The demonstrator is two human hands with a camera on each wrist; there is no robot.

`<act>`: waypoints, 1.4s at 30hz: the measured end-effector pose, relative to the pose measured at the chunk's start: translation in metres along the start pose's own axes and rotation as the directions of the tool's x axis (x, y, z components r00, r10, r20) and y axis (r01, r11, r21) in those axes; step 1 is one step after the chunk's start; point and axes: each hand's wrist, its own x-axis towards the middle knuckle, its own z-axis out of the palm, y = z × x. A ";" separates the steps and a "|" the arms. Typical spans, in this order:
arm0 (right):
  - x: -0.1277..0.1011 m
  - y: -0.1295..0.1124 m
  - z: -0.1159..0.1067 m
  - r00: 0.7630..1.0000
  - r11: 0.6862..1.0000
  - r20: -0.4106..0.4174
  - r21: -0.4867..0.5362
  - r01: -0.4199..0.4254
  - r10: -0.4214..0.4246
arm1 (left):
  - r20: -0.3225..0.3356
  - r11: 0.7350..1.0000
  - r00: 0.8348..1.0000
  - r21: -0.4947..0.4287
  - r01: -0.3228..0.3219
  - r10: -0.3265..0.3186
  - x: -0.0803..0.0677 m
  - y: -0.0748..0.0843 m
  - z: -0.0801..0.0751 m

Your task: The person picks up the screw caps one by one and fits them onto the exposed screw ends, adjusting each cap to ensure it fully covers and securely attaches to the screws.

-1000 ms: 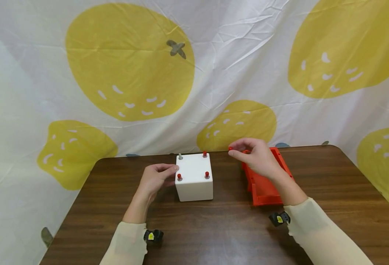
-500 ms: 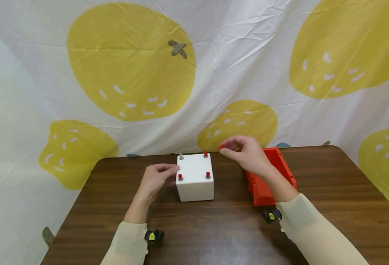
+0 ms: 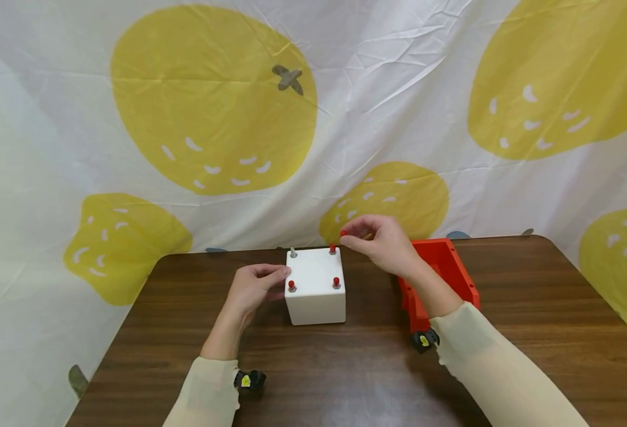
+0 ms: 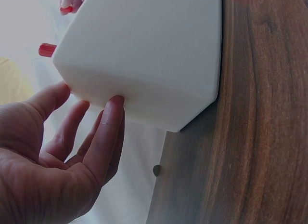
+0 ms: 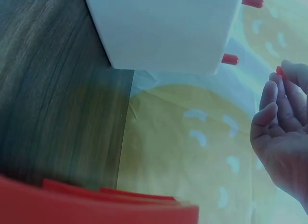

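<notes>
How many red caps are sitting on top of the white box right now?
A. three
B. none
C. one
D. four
A: the head view shows three red caps on the white box, while the far left corner has a bare grey post; the right hand pinches another red cap above the box.

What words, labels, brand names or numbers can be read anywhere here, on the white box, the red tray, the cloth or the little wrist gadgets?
None can be read: no view shows any text.
White plastic cube with red-capped pegs: plain, unmarked faces.
Orange-red plastic tray: no lettering visible.
White backdrop cloth with yellow fruit shapes: pattern only, no words.
Small black wrist devices: each has a yellow mark, too small to tell whether it is a sign.
</notes>
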 end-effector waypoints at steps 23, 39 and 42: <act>0.024 -0.005 0.030 0.998 0.999 0.056 0.025 0.032 -0.033 | 0.002 1.000 1.000 0.011 0.013 -0.013 0.000 0.001 0.002; 0.043 -0.009 0.054 0.990 0.997 0.121 -0.026 0.079 -0.076 | 0.007 1.000 1.000 0.003 0.016 -0.017 0.001 0.001 -0.002; 0.045 -0.010 0.057 0.989 0.997 0.129 -0.017 0.078 -0.075 | 0.008 1.000 1.000 -0.003 0.017 -0.017 0.001 0.001 -0.002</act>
